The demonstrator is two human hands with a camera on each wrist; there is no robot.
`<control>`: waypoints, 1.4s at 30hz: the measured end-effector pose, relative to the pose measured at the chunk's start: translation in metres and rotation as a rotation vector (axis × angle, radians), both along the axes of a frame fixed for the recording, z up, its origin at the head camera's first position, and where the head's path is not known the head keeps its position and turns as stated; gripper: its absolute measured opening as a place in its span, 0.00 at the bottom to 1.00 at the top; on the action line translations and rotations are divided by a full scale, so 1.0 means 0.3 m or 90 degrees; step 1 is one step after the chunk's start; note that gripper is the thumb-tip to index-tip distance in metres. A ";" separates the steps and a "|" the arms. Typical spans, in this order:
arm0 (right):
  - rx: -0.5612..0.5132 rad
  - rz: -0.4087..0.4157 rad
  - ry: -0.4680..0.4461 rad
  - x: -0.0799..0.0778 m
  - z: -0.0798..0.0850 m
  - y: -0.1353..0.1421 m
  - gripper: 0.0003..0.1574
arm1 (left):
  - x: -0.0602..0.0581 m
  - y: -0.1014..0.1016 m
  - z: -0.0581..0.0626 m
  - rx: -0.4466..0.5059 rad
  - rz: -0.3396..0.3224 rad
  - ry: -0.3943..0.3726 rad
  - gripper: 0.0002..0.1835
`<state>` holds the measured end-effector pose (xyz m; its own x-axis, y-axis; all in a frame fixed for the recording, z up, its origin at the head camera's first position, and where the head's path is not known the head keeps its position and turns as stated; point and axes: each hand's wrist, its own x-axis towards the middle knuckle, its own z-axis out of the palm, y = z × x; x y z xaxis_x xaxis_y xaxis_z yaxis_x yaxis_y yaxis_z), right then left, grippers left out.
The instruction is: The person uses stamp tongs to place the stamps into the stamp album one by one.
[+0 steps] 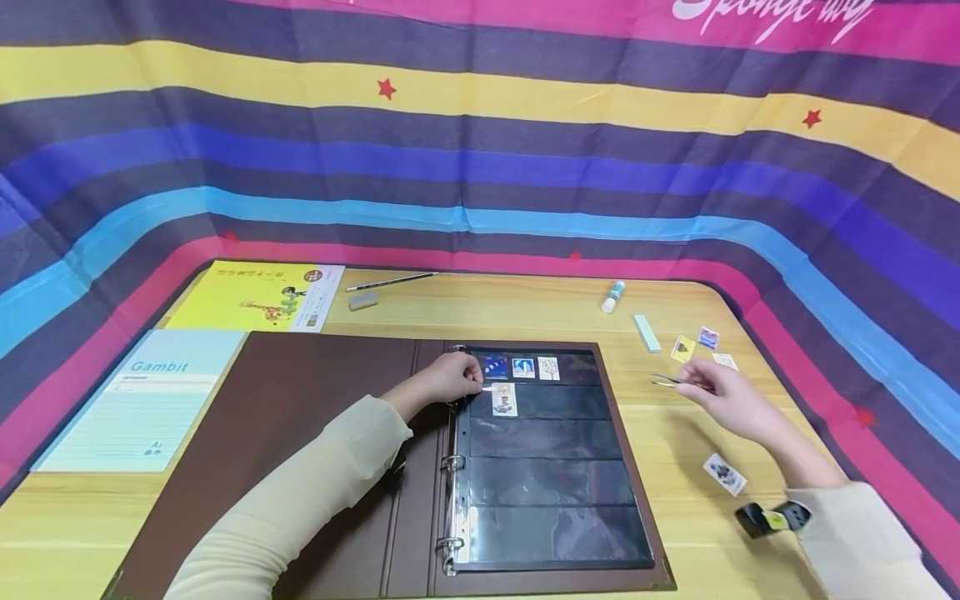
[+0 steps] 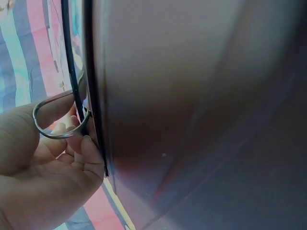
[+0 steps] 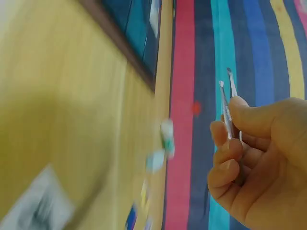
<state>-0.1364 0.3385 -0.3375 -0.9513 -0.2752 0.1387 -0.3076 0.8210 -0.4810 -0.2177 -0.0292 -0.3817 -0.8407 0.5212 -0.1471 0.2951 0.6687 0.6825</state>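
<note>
My left hand [image 1: 453, 377] is at the left edge of a black album page [image 1: 555, 483], fingers curled beside the top ring. A small whitish tip shows at its fingertips, next to a stamp [image 1: 505, 400] in the second row; I cannot tell what they pinch. In the left wrist view a metal ring [image 2: 60, 136] crosses in front of that hand. Three stamps, among them a dark blue one [image 1: 495, 367], sit in the top row. My right hand [image 1: 738, 400] holds metal tweezers [image 3: 226, 108] over the table right of the album, their tips apart with nothing between them.
A loose stamp [image 1: 725, 474] lies below my right hand; several more, including a yellow one [image 1: 683, 348], lie beyond it. Behind are a glue stick [image 1: 612, 297], a pale blue strip [image 1: 647, 333], an eraser [image 1: 363, 301] and a pencil [image 1: 393, 282]. Notebooks [image 1: 142, 408] flank the brown cover [image 1: 322, 417].
</note>
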 end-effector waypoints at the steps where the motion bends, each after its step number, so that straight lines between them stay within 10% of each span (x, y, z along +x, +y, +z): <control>1: 0.007 -0.001 0.004 0.017 -0.006 0.028 0.05 | 0.000 -0.001 0.000 0.000 0.001 -0.002 0.02; 15: 0.039 0.093 -0.109 0.180 -0.094 0.259 0.06 | -0.001 0.001 -0.008 -0.001 0.002 0.003 0.01; 29: 0.114 -0.025 -0.053 0.119 -0.130 0.232 0.08 | -0.008 0.004 -0.009 -0.006 -0.004 0.015 0.02; 42: 0.193 0.010 0.020 0.054 -0.139 0.273 0.08 | -0.004 0.002 -0.004 -0.008 -0.001 0.005 0.02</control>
<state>-0.1202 0.4203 -0.3793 -0.9429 -0.3240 0.0775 -0.3331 0.9205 -0.2043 -0.2188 -0.0285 -0.3829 -0.8414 0.5200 -0.1471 0.3012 0.6772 0.6714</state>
